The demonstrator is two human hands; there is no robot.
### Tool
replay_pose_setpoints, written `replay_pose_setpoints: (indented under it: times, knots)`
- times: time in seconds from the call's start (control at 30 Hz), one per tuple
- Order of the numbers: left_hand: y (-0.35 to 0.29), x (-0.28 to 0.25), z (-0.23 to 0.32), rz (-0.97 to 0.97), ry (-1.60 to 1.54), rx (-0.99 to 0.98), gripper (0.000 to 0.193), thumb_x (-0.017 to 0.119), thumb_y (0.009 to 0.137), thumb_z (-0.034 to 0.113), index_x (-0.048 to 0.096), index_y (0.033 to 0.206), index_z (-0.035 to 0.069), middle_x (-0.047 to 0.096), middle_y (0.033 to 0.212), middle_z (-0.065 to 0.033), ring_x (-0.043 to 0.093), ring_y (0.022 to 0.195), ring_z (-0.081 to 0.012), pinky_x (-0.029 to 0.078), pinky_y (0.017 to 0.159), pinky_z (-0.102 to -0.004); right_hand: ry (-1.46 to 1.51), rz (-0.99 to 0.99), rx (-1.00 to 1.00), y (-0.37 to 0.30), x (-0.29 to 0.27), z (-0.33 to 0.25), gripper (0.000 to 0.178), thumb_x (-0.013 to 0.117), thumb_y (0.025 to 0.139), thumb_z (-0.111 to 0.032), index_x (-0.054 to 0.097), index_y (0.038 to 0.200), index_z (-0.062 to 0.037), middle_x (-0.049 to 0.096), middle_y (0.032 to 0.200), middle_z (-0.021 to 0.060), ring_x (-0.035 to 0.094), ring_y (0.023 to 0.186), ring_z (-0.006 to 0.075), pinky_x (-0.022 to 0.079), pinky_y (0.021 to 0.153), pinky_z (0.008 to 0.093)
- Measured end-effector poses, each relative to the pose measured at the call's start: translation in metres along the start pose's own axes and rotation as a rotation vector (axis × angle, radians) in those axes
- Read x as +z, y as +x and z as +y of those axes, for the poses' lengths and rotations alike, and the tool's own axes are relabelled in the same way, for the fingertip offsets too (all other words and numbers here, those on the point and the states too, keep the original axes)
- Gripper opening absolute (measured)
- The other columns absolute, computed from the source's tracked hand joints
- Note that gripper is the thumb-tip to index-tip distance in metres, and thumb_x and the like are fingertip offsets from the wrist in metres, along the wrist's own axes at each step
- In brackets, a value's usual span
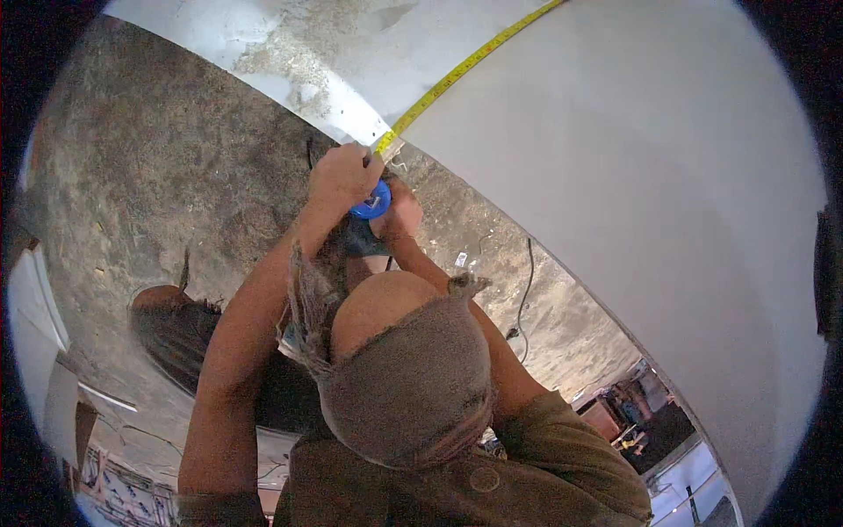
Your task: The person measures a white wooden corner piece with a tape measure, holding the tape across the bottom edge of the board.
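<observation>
A yellow tape measure blade [465, 66] curves over large pale panels from the top of the view down to a panel edge. My left hand [341, 183] is at that edge, its fingers closed round the lower end of the visible blade. Just below sits the tape's round blue case [374, 201]. Beside it, my right hand [404, 212] wraps the case from the right. The right fingers are partly hidden behind the case and my left hand.
A pale panel [641, 176] fills the right side, and a stained white panel [290, 61] lies across the top. Dark cable [527, 299] runs over the concrete floor [176, 158]. My knee in frayed cloth [404, 378] rises below my hands. Tools and clutter [628, 413] stand at lower right.
</observation>
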State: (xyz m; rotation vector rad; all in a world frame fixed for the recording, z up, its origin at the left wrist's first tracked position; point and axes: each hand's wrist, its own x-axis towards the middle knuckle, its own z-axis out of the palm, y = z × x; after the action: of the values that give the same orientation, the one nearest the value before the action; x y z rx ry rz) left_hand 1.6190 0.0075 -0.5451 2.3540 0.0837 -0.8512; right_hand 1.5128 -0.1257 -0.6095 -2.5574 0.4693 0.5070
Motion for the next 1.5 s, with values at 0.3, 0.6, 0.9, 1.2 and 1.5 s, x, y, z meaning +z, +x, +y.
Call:
replay_pose_setpoints:
  times: [0.3, 0.6, 0.9, 1.2, 1.5]
  knots:
    - [0.002, -0.001, -0.001, 0.013, 0.038, 0.037, 0.044, 0.057, 0.086, 0.045, 0.072, 0.092, 0.004, 0.069, 0.096, -0.0221, 0.067, 0.091, -0.0413, 0.054, 0.083, -0.0497, -0.006, -0.004, 0.001, -0.001, -0.004, -0.003, 0.038, 0.075, 0.07, -0.028, 0.061, 0.103, -0.0172, 0.069, 0.1, 0.0135, 0.067, 0.085, 0.04, 0.054, 0.072, 0.0501]
    - [0.001, 0.001, -0.002, 0.013, -0.002, 0.038, 0.043, 0.057, 0.087, 0.045, 0.072, 0.091, 0.005, 0.07, 0.094, -0.0215, 0.068, 0.089, -0.0406, 0.054, 0.08, -0.0503, -0.081, -0.092, 0.134, 0.0, -0.004, -0.008, 0.041, 0.075, 0.071, -0.031, 0.06, 0.108, -0.0207, 0.069, 0.102, 0.0133, 0.068, 0.093, 0.0366, 0.054, 0.076, 0.0484]
    - [0.0, 0.003, -0.002, 0.014, -0.012, 0.005, 0.042, 0.057, 0.086, 0.044, 0.073, 0.09, 0.005, 0.07, 0.093, -0.021, 0.068, 0.089, -0.0416, 0.055, 0.081, -0.0506, -0.067, -0.038, 0.036, 0.0, -0.001, -0.001, 0.04, 0.071, 0.071, -0.021, 0.058, 0.109, -0.016, 0.068, 0.096, 0.0156, 0.067, 0.087, 0.0399, 0.054, 0.072, 0.0498]
    - [0.0, 0.005, -0.004, 0.05, -0.068, 0.076, 0.046, 0.054, 0.089, 0.042, 0.069, 0.084, -0.001, 0.067, 0.087, -0.0254, 0.066, 0.084, -0.0424, 0.053, 0.078, -0.0517, -0.008, 0.019, -0.012, -0.005, -0.016, -0.012, 0.035, 0.071, 0.075, -0.025, 0.061, 0.106, -0.0127, 0.069, 0.101, 0.0198, 0.066, 0.089, 0.0426, 0.053, 0.076, 0.0513]
    - [-0.009, -0.004, -0.003, 0.053, -0.111, 0.082, 0.043, 0.054, 0.089, 0.04, 0.069, 0.085, 0.0, 0.067, 0.086, -0.025, 0.066, 0.082, -0.0431, 0.053, 0.077, -0.0527, 0.004, 0.004, 0.012, -0.004, -0.013, -0.014, 0.034, 0.073, 0.076, -0.032, 0.062, 0.104, -0.0154, 0.069, 0.097, 0.0169, 0.066, 0.091, 0.0409, 0.052, 0.076, 0.0491]
